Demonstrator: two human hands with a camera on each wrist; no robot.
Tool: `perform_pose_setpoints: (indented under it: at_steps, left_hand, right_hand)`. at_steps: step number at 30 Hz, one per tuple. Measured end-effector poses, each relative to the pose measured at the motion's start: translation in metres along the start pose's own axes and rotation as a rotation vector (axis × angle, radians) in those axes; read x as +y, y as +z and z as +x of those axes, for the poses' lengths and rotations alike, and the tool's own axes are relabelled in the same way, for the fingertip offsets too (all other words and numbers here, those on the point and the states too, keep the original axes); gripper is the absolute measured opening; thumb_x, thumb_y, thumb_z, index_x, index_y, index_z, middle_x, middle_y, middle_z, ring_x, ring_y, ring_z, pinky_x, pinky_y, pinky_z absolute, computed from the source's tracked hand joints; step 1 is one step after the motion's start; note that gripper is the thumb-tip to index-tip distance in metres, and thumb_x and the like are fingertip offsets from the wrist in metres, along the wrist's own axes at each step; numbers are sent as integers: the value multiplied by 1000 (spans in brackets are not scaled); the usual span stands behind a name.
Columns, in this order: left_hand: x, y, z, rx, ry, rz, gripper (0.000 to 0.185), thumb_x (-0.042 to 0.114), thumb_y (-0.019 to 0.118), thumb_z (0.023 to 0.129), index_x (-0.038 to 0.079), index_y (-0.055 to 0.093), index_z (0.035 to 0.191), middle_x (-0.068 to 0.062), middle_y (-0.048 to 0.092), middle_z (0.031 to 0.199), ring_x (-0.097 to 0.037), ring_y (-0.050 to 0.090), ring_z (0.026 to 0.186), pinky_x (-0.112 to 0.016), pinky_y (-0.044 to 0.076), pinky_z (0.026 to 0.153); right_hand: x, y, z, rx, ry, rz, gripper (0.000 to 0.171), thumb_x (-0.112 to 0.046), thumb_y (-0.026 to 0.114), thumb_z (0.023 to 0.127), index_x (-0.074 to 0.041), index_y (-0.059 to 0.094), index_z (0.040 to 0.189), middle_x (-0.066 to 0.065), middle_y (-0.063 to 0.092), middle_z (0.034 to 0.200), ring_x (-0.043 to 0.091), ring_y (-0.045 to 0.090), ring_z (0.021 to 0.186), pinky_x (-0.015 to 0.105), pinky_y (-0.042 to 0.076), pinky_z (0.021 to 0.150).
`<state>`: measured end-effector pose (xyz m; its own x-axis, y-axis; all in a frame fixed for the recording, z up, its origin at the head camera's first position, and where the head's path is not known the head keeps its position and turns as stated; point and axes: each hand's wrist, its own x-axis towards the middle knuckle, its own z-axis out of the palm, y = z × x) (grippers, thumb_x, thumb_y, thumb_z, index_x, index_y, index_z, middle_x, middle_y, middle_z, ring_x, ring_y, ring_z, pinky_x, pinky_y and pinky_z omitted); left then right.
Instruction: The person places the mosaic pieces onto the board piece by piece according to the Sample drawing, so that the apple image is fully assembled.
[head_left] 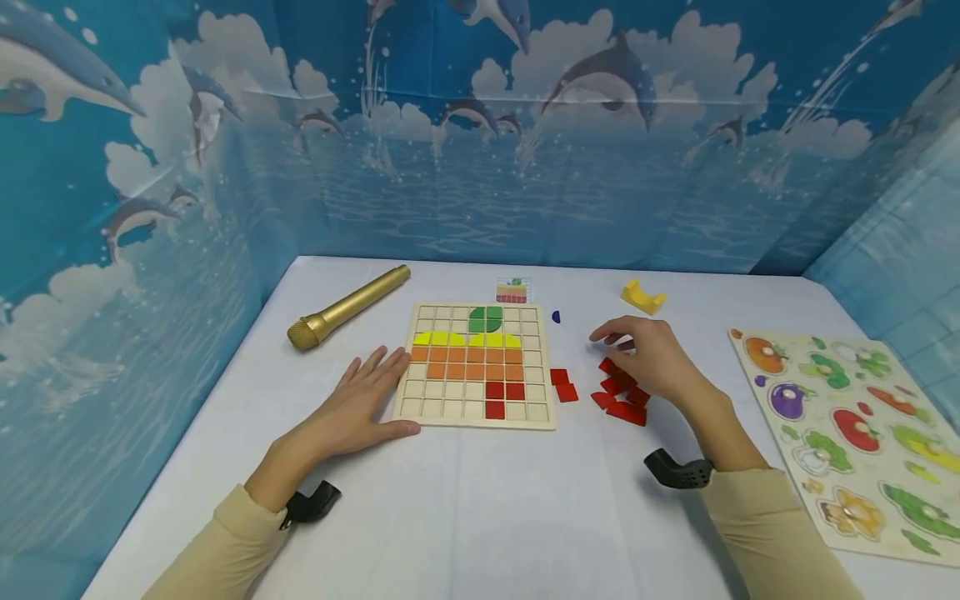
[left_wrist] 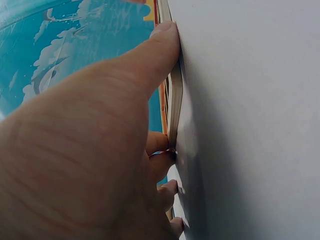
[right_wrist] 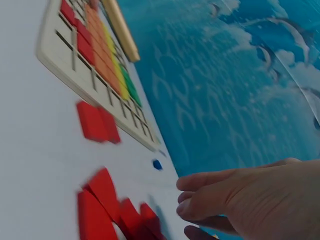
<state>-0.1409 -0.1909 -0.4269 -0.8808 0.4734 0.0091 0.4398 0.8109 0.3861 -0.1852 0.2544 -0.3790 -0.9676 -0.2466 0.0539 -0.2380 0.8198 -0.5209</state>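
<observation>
A wooden grid board (head_left: 442, 409) lies mid-table, holding green, yellow, orange and a few red tiles (head_left: 495, 408). My left hand (head_left: 358, 413) rests at its left edge, fingers spread and thumb by the near corner. In the left wrist view, the thumb (left_wrist: 165, 47) touches the board's rim (left_wrist: 175, 100). Above a heap of loose red tiles (head_left: 627, 412) hovers my right hand (head_left: 654, 357), its fingers loosely bent. The right wrist view shows nothing between its fingers (right_wrist: 210, 197). Two red tiles (head_left: 559, 377) lie between heap and board.
A small picture card (head_left: 513, 295) and a dark blue piece (head_left: 556, 317) lie by the board's far edge. Beyond the left hand is a gold microphone (head_left: 360, 300). A yellow curved piece (head_left: 642, 297) sits at the back; a vegetable puzzle board (head_left: 873, 467) lies at right.
</observation>
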Motion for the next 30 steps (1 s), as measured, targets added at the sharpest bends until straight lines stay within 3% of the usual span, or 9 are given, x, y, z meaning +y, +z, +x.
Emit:
perform_pose_setpoints:
  at_steps: [7, 16, 22, 30]
  left_hand:
    - [-1, 0, -3, 13, 5, -1, 106, 64, 71, 92, 6, 24, 168, -11, 23, 176, -38, 10, 164, -64, 7, 131]
    - [0, -1, -3, 13, -3, -8, 106, 64, 71, 91, 6, 25, 168, -11, 23, 176, -38, 11, 164, -63, 7, 131]
    - [0, -1, -3, 14, -6, -7, 106, 64, 72, 91, 8, 25, 168, -10, 22, 176, -37, 10, 164, -63, 6, 131]
    - [1, 0, -2, 14, 5, -6, 106, 65, 71, 92, 7, 25, 168, -11, 23, 176, -38, 10, 164, -64, 8, 131]
  right_hand:
    - [20, -20, -3, -77, 20, 2, 38, -1, 74, 93, -4, 71, 131, 20, 70, 127, 42, 62, 121, 59, 57, 100]
    - [38, -23, -3, -163, 7, 26, 40, -1, 78, 88, -7, 74, 128, 17, 72, 125, 38, 61, 121, 59, 56, 103]
    - [44, -23, -3, -147, 14, 21, 31, -8, 82, 88, -10, 78, 118, 11, 74, 116, 34, 64, 114, 56, 58, 100]
    - [50, -19, -3, -88, 14, -3, 31, -11, 83, 86, -10, 78, 117, 8, 74, 110, 28, 65, 107, 53, 61, 96]
